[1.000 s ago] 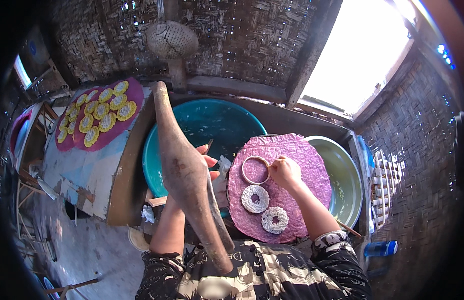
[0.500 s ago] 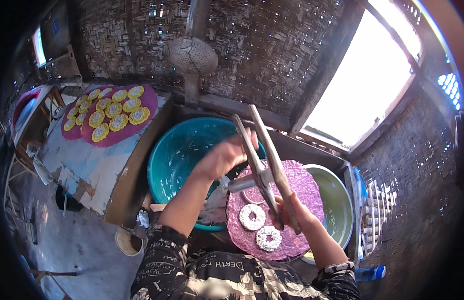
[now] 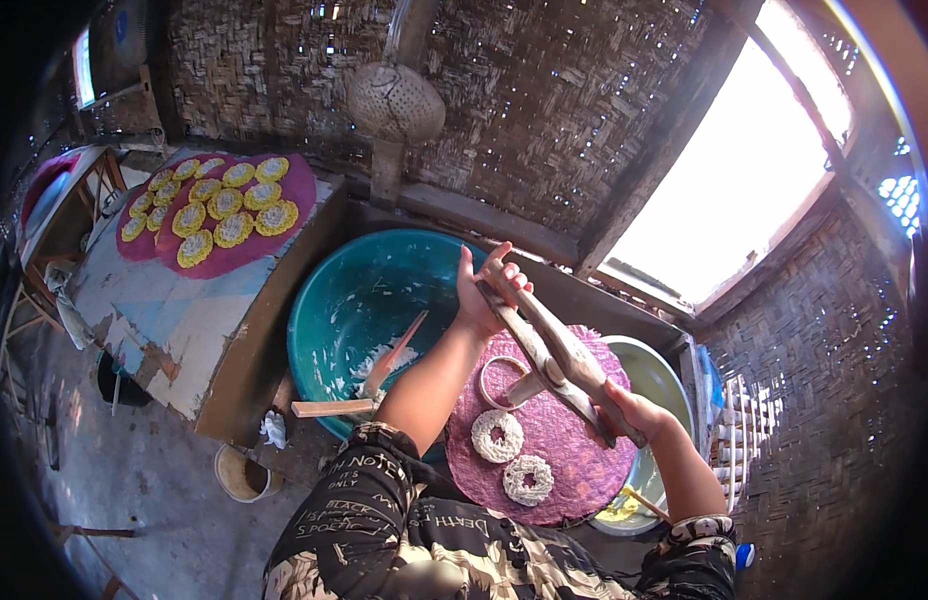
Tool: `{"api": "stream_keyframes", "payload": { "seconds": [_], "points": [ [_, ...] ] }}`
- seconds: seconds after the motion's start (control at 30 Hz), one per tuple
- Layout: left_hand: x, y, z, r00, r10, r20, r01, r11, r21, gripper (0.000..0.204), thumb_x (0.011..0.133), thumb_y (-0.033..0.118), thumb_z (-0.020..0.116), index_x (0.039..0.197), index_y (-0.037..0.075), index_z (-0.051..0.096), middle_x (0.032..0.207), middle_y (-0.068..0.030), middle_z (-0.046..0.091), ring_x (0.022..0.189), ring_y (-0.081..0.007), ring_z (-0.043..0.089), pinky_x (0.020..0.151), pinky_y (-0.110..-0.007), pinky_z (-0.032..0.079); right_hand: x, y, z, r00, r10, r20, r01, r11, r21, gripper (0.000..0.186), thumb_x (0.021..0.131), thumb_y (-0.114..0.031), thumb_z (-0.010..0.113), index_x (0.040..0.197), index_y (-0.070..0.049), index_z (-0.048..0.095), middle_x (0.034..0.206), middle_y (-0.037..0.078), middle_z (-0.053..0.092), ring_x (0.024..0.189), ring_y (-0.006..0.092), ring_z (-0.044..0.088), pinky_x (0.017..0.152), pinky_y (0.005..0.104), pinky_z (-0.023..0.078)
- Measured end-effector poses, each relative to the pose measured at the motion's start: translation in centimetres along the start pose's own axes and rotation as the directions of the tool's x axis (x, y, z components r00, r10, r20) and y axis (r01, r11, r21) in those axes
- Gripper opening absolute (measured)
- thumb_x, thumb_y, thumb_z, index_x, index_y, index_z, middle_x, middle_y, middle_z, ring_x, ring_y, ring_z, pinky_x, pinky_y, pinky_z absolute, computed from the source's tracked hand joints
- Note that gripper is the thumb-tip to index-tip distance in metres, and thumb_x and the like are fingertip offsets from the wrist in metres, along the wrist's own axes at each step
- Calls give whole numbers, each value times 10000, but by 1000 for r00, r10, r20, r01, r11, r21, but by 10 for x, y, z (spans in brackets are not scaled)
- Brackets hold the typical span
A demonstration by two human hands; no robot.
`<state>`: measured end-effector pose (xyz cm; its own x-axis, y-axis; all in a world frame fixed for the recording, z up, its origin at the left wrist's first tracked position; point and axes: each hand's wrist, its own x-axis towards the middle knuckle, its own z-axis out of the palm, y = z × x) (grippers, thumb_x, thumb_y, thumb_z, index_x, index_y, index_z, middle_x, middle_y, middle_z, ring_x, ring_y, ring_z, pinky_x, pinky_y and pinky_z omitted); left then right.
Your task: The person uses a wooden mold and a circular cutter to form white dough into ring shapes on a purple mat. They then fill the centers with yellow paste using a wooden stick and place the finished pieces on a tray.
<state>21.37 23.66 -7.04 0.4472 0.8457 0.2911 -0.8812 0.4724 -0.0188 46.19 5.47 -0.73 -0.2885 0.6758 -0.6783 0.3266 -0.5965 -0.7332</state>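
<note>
A wooden hand press (image 3: 559, 355), two long handles with a pale cylinder (image 3: 525, 388) beneath, slants over a round pink woven mat (image 3: 584, 480). My left hand (image 3: 487, 288) curls round its far end, thumb and one finger sticking up. Round the near end, my right hand (image 3: 636, 412) is closed. A thin pale ring (image 3: 486, 385) lies on the mat beside the cylinder's lower end. Two white rings of dough-like strands, an upper one (image 3: 480, 440) and a lower one (image 3: 513, 482), lie nearer me.
Behind my left forearm stands a teal basin (image 3: 319, 300) with white paste and a wooden paddle (image 3: 394, 355). A pale green basin (image 3: 674, 385) is at the right. Several yellow-and-white rounds (image 3: 225, 204) lie on pink mats on the left table (image 3: 199, 350). A woven strainer (image 3: 396, 103) hangs ahead.
My left hand has come onto the press's far end. The two handles have closed together, and the cylinder now sits lower, by the thin ring.
</note>
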Motion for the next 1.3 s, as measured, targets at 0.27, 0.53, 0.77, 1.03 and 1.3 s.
{"api": "stream_keyframes", "payload": {
  "seconds": [0.27,0.53,0.77,1.03,1.3],
  "points": [
    [-1,34,1,996,81,-49,-73,986,147,658,901,644,255,1053,119,620,598,-10,508,575,-171,510,686,-357,425,25,-11,34,981,-122,-150,103,986,-131,598,932,-544,373,851,-5,621,622,83,605,529,166,587,507,310,469],
    [15,31,-8,994,106,-16,-105,992,72,652,898,645,270,929,111,643,520,10,445,496,-154,461,607,-331,411,11,-43,40,899,-193,-393,6,903,-430,521,910,-513,455,771,-35,609,575,31,547,455,105,490,447,277,392],
    [-7,5,-8,963,80,-256,-79,997,13,584,865,661,360,783,123,574,462,20,370,427,-141,389,528,-318,367,-11,-29,44,897,-62,-437,-112,925,-362,518,912,-488,451,777,-15,613,586,49,570,455,110,525,434,281,408],
    [-12,34,4,972,134,-191,-106,983,147,611,872,669,315,817,115,567,484,27,356,431,-137,380,518,-315,380,10,-23,71,909,-140,-392,-2,940,-341,441,922,-445,463,912,-29,609,602,49,565,461,112,522,427,286,417],
    [-12,60,32,998,-3,55,-27,851,524,845,852,723,210,1395,89,337,1417,-171,370,1334,-319,307,1091,-468,193,25,-30,77,738,-464,-489,304,877,-373,347,892,-363,555,996,-32,572,651,33,550,563,90,512,501,271,414]
  ]
}}
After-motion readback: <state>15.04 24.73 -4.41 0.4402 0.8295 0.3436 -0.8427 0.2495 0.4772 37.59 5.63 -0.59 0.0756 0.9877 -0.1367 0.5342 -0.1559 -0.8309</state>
